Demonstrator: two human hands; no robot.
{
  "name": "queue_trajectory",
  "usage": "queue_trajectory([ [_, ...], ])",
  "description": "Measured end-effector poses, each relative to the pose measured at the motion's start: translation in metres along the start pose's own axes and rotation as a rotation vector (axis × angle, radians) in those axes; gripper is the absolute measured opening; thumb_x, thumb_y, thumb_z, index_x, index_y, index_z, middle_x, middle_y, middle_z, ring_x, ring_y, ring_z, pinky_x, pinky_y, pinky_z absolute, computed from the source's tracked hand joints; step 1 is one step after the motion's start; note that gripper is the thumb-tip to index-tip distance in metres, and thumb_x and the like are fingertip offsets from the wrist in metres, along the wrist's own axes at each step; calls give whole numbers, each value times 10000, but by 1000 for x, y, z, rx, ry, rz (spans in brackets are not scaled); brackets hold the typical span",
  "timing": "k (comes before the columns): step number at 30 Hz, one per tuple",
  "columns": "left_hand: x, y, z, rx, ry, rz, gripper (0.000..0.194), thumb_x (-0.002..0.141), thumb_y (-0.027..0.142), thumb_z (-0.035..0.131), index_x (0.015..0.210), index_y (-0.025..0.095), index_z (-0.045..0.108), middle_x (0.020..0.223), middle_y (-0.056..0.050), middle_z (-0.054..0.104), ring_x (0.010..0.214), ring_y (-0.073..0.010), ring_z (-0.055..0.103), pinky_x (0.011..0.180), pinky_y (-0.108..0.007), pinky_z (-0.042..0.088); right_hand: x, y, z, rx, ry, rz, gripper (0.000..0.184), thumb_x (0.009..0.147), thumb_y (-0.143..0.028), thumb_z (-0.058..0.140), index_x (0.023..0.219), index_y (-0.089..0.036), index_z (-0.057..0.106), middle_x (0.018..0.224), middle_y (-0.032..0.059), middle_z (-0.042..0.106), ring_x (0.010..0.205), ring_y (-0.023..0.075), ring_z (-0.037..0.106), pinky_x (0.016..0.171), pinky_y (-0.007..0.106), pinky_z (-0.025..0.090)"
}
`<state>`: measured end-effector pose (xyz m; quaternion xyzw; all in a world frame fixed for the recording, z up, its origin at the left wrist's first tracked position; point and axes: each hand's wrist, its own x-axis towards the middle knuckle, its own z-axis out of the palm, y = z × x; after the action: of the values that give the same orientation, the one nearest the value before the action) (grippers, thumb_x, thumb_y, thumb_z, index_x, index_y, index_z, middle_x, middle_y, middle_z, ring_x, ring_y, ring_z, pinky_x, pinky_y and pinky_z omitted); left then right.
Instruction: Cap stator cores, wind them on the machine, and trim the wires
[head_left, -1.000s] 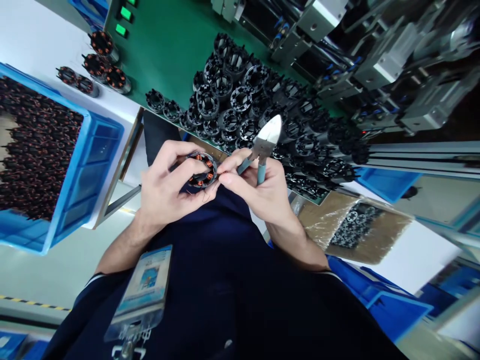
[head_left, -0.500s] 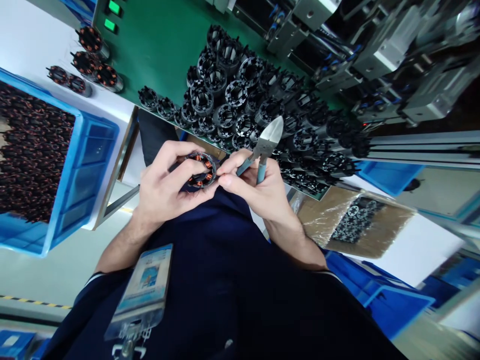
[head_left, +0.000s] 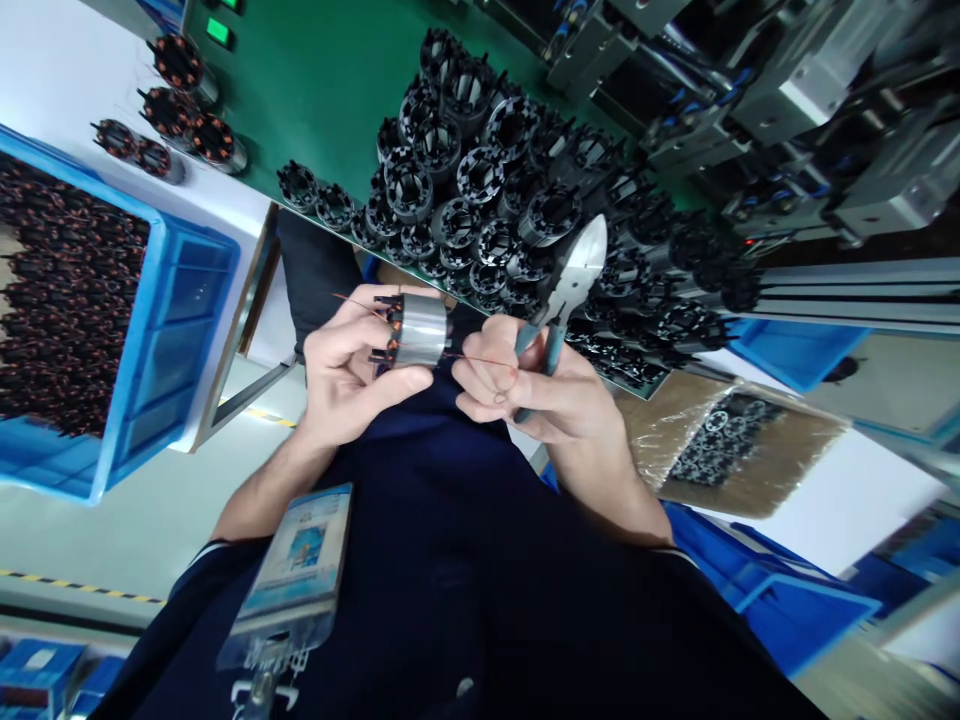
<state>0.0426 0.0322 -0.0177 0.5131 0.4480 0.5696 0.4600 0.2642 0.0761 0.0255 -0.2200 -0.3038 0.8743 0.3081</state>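
Left hand (head_left: 349, 375) had turned the wound stator (head_left: 409, 330) side-on, steel shell (head_left: 429, 330) showing, gripped above the lap. Right hand (head_left: 540, 385) stayed curled around blue-handled diagonal cutters (head_left: 577, 270), fingers (head_left: 499, 376) closed at a thin copper lead (head_left: 472, 358) running from the stator.

We've got the left hand (head_left: 349, 375) gripping a metal motor core (head_left: 418, 330) with copper windings, a thin wire (head_left: 472, 357) running across to the right hand (head_left: 555, 385), which pinches it and holds blue-handled wire cutters (head_left: 577, 270). Black plastic cores (head_left: 480, 175) piled on a green bench (head_left: 300, 90) ahead, blue crate (head_left: 195, 300) off left.
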Motion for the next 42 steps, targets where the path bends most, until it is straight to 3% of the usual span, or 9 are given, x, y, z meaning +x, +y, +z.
queue_trajectory([
  [4,-12,-3,12,-248,84,-292,630,1037,906,796,1098,280,835,1213,-96,878,1052,-314,919,888,-484,790,1,-6,6,-174,78,-17,365,1047,-445,975,926,-249,692,747,-70,520,611,103,455,597,264,467],
  [7,-10,3,10,-281,105,-401,731,1016,969,765,1139,252,837,1149,-93,870,1038,-298,912,863,-431,773,0,-13,7,-347,129,-36,340,1034,-485,1001,945,-251,771,795,-34,607,702,144,570,690,311,555],
  [12,-3,9,9,-288,196,-414,508,971,764,965,1103,281,884,1177,-49,876,1028,-249,895,881,-384,764,-7,-16,9,-582,296,-71,312,1057,-568,970,1017,-286,842,849,-6,620,723,172,571,666,343,536],
  [16,-6,-1,11,-180,245,-393,538,1003,812,917,1063,283,843,1157,-29,854,1043,-231,873,954,-421,783,-24,0,14,-779,554,-256,280,1191,-566,757,1313,-330,848,885,6,612,705,197,537,663,389,521],
  [19,-10,-6,11,-175,296,-386,521,998,795,936,1067,286,848,1138,-21,853,1045,-219,868,978,-409,786,-37,21,16,-1023,442,-383,266,1182,-338,696,1428,-305,792,935,16,698,759,213,637,748,391,604],
  [22,-13,-6,11,-195,307,-327,414,1016,709,956,1107,312,884,1131,-16,850,958,-194,864,956,-396,794,-40,41,17,-1106,291,-325,356,1165,-241,659,1502,-279,766,1110,66,809,913,240,754,863,404,676],
  [25,-13,-5,12,-97,268,-276,470,1005,756,939,1085,299,861,1285,-42,850,978,-208,867,923,-411,800,-34,53,19,-1084,332,-234,394,1182,-257,637,1554,-282,762,1214,102,823,1043,284,788,979,471,701],
  [30,-13,-5,16,179,165,-209,680,1087,957,679,1120,282,757,1449,-82,789,1353,-351,852,963,-526,806,-23,54,21,-1057,338,-278,391,1177,-270,621,1550,-272,739,1220,109,824,1068,301,769,991,501,703],
  [42,-22,-21,18,-144,171,-108,315,1121,590,897,1121,280,843,1456,-25,814,1327,-291,883,1057,-421,790,-26,52,15,-1093,334,-255,399,1136,-178,622,1499,-240,776,1195,58,884,971,219,807,1033,394,712],
])
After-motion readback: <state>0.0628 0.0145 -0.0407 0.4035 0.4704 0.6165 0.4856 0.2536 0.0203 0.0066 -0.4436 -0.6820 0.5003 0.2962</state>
